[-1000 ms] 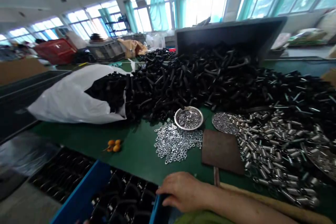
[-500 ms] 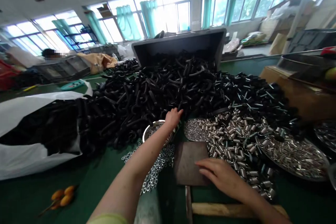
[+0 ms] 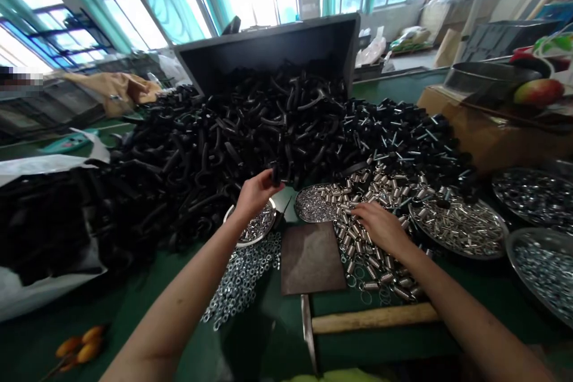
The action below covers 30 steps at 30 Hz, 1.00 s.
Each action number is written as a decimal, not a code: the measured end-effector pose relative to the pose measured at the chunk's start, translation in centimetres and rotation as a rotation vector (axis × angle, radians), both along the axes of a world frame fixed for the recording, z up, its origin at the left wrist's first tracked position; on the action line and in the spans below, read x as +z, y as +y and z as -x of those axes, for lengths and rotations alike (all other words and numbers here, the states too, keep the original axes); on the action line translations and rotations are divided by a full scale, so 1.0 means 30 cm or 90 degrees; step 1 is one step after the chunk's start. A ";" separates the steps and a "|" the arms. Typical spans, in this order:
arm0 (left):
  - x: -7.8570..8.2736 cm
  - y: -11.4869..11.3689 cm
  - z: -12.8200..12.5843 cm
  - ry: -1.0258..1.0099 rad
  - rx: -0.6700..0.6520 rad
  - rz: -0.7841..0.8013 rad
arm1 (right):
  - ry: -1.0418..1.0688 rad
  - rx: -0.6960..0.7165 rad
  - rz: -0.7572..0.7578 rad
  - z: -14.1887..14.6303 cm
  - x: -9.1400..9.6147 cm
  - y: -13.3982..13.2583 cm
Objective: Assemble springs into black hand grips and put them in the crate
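Note:
My left hand [image 3: 255, 196] is closed, thumb and fingers pinching a small black plastic part [image 3: 275, 175] at the near edge of a pile of black curved handles [image 3: 250, 125]. Beneath that wrist sits a round metal dish [image 3: 259, 228] of small shiny pieces. My right hand [image 3: 380, 225] reaches into a heap of metal springs [image 3: 358, 245], its fingertips drawn together on a spring. Between the hands lies a square dark metal plate [image 3: 313, 259], and close behind it is a dish of tiny metal bits [image 3: 316, 204].
A hammer [image 3: 371, 318] lies in front of the plate, beside loose nuts [image 3: 242, 277]. Metal pans of pins [image 3: 461, 221] and small hardware [image 3: 544, 268] stand right. A grey bin [image 3: 268, 48] is tipped behind the pile. Orange fruit [image 3: 85, 346] and a white sack [image 3: 54, 164] are left.
My left hand has come back from the black pile with a black part in its fingers. My right hand has moved from the plate to the springs. The view has shifted.

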<state>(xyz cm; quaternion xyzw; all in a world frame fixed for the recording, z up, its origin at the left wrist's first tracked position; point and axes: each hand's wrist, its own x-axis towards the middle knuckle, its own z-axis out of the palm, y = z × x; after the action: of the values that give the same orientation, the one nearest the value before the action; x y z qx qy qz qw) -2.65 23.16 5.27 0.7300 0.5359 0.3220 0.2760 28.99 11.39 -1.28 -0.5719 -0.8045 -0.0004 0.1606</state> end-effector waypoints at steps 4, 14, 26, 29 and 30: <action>0.077 -0.208 0.118 -0.352 0.139 0.049 | -0.019 0.009 0.000 0.021 -0.023 0.039; -0.111 -0.641 0.331 -0.389 0.316 0.236 | 0.379 -0.095 0.128 0.109 0.030 -0.095; -0.244 -0.640 0.184 0.488 0.068 0.032 | 0.448 0.021 0.280 0.375 0.062 -0.274; -0.244 -0.631 0.208 0.468 0.046 0.038 | 0.451 0.017 0.286 0.387 0.065 -0.301; -0.241 -0.629 0.217 0.435 0.047 0.039 | 0.460 0.012 0.290 0.389 0.067 -0.309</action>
<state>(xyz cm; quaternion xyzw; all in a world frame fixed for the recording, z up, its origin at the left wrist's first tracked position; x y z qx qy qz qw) -9.15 4.28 -1.96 0.7672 0.6328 0.0525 0.0906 17.31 2.13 0.73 -0.5487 -0.6813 0.3791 0.3018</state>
